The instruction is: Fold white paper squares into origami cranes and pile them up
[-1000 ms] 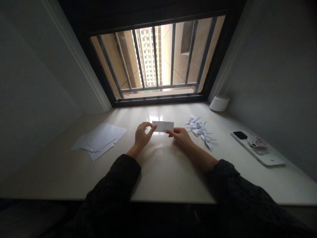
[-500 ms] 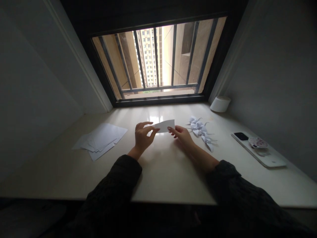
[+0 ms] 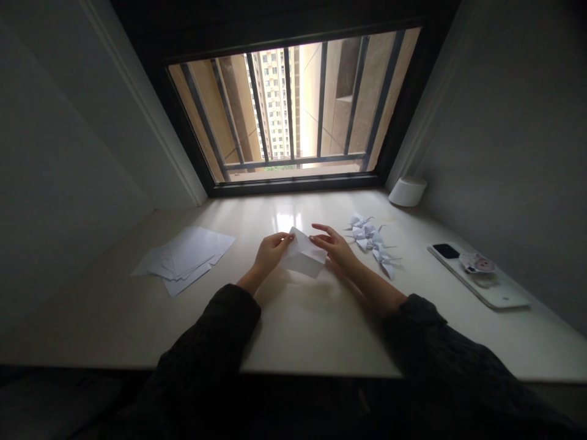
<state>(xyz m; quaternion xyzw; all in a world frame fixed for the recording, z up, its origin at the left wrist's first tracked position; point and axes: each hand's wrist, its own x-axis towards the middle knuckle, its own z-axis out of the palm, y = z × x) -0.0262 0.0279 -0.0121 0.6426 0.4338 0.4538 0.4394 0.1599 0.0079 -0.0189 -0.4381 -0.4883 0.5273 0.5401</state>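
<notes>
Pale bench (image 3: pixel 316 336) below a barred window (image 3: pixel 293 185), with a creased sheet (image 3: pixel 306 261) in my double pinch

Daylight is coming through the window at the top of the frame and brightening the middle of the bench, which is probably why I am working there rather than along the dim sides. At the centre of the frame the creased sheet is tilting, its lower part angling toward me; whether its lowest corner is touching the bench, I cannot tell.

My left grip (image 3: pixel 270 252) is closing thumb and finger on the sheet's upper left corner. My right grip (image 3: pixel 337 249) is pinching the upper right edge, one finger standing clear, I suppose for a light hold. Pinching from both sides seems to be steadying such thin paper.

On the left of the frame, loose sheets (image 3: pixel 197 253) are lying fanned, likely for easy reach. Right of centre, folded paper figures (image 3: pixel 367 235) are lying in a slanting row near my right grip, well apart from the flat paper, perhaps to avoid mixing. Farther right, a phone (image 3: pixel 479 282) is lying back up, carrying a round attachment (image 3: pixel 477 263), and a white container (image 3: pixel 407 191) is standing near the upper right wall (image 3: pixel 495 140), both seemingly out of my sleeves' (image 3: pixel 233 318) way.
</notes>
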